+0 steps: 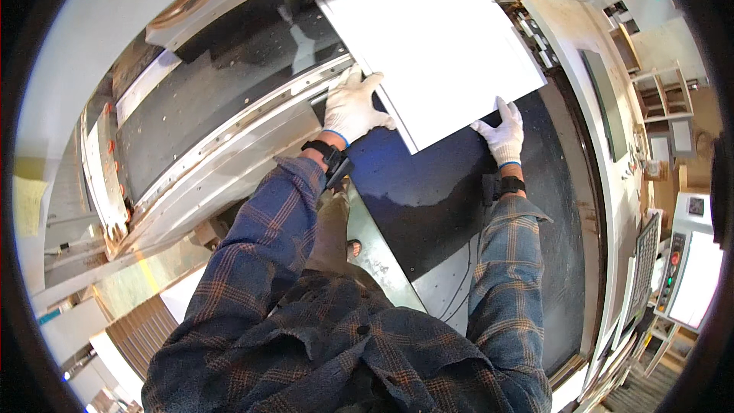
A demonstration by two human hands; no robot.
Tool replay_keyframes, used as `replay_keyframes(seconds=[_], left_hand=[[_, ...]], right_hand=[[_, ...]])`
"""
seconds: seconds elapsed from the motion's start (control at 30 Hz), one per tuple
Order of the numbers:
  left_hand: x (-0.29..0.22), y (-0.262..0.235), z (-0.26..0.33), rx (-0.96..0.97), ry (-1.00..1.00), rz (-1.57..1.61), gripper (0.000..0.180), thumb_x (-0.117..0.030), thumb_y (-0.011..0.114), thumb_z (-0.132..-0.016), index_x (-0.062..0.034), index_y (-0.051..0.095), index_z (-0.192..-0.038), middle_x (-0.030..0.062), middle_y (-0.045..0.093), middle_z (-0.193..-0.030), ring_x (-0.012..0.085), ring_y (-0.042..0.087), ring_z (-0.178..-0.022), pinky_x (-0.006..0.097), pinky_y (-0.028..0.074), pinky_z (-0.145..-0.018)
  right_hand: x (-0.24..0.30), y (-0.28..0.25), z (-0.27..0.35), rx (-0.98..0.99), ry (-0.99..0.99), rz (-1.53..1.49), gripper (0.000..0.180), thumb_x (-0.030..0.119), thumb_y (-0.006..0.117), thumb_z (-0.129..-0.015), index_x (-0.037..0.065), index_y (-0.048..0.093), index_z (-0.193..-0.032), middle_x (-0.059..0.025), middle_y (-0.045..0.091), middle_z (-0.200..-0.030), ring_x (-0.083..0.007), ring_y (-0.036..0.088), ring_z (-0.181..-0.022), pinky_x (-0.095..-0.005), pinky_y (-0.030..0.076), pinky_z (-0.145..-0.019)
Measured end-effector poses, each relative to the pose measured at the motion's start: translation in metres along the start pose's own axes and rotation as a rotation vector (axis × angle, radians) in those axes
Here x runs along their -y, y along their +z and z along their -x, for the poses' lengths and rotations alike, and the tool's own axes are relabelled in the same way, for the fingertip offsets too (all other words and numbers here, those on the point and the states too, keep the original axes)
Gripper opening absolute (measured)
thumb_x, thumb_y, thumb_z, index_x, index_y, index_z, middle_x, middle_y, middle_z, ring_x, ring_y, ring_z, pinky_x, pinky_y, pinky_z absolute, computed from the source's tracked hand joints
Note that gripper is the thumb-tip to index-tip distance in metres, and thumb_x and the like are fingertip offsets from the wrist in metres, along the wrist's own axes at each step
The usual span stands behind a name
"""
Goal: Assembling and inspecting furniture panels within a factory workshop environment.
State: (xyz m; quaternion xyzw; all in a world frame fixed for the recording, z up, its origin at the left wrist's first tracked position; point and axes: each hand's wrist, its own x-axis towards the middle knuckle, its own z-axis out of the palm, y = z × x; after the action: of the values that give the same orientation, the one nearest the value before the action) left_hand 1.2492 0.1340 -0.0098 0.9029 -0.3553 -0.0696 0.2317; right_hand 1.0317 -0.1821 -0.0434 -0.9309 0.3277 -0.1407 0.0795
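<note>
A large white flat panel (pixel 443 46) lies at an angle over the dark machine bed (pixel 405 206) ahead of me. My left hand (pixel 355 107), in a white glove, is at the panel's left edge, its thumb and fingers spread along the edge with fingertips just over it. On the near edge, toward the right corner, is my gloved right hand (pixel 505 134), a finger reaching onto the panel's face and the thumb at its rim. Whatever the fingers do beneath the panel is hidden.
A long metal rail (pixel 237 118) runs along the left, beside a dark conveyor-like bed. Off to the right stand a pale machine frame (pixel 589 99), a keyboard (pixel 644 260) and a control panel with a lit screen (pixel 696 279). A metal plate (pixel 382 260) lies near my legs.
</note>
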Motion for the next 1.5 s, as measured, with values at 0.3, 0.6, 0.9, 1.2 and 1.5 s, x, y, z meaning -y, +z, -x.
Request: replay_keyframes(seconds=[0.3, 0.6, 0.9, 1.2, 1.5], left_hand=[[-0.007, -0.007, 0.0, 0.006, 0.016, 0.005, 0.108, -0.04, 0.104, -0.055, -0.0086, 0.063, -0.15, 0.0219, 0.061, -0.146, 0.038, 0.062, -0.133, 0.048, 0.053, -0.111], [0.021, 0.01, -0.008, 0.152, 0.329, 0.362, 0.079, -0.029, 0.096, -0.078, 0.001, 0.063, -0.143, 0.024, 0.069, -0.134, 0.0418, 0.063, -0.128, 0.051, 0.046, -0.114], [-0.108, 0.054, 0.108, 0.121, 0.577, 0.053, 0.062, -0.015, 0.082, -0.089, -0.0036, 0.063, -0.147, 0.0248, 0.056, -0.156, 0.0423, 0.05, -0.147, 0.048, 0.038, -0.126], [-0.417, 0.126, 0.417, 0.806, 1.214, 0.449, 0.05, -0.02, 0.081, -0.089, -0.0043, 0.07, -0.136, 0.0185, 0.07, -0.14, 0.0365, 0.066, -0.132, 0.044, 0.05, -0.114], [-0.534, 0.182, 0.694, 1.551, 1.215, 0.358, 0.061, -0.018, 0.078, -0.095, 0.0025, 0.058, -0.149, 0.0196, 0.071, -0.142, 0.0282, 0.068, -0.133, 0.04, 0.05, -0.116]], right_hand=[[0.012, -0.013, 0.001, 0.013, 0.019, -0.105, 0.113, 0.073, 0.091, -0.063, 0.005, 0.063, -0.149, -0.0304, 0.053, -0.158, -0.0476, 0.046, -0.15, -0.0524, 0.036, -0.127], [0.077, -0.063, 0.095, -0.151, -0.04, -0.088, 0.034, 0.034, 0.085, -0.074, 0.007, 0.078, -0.094, -0.0163, 0.071, -0.105, -0.0378, 0.067, -0.102, -0.0534, 0.054, -0.089], [0.085, -0.135, 0.443, 0.014, 0.256, -0.24, 0.054, 0.026, 0.081, -0.086, 0.006, 0.067, -0.134, -0.0178, 0.055, -0.154, -0.0365, 0.044, -0.151, -0.0533, 0.036, -0.125], [0.065, -0.212, 0.761, -0.202, 1.003, -0.189, 0.05, 0.027, 0.075, -0.093, 0.006, 0.065, -0.137, -0.0165, 0.061, -0.148, -0.0383, 0.058, -0.137, -0.0491, 0.048, -0.114], [0.083, -0.243, 0.97, -0.324, 1.36, -0.419, 0.043, 0.036, 0.065, -0.101, 0.008, 0.071, -0.134, -0.0198, 0.072, -0.133, -0.0413, 0.067, -0.122, -0.0473, 0.055, -0.105]])
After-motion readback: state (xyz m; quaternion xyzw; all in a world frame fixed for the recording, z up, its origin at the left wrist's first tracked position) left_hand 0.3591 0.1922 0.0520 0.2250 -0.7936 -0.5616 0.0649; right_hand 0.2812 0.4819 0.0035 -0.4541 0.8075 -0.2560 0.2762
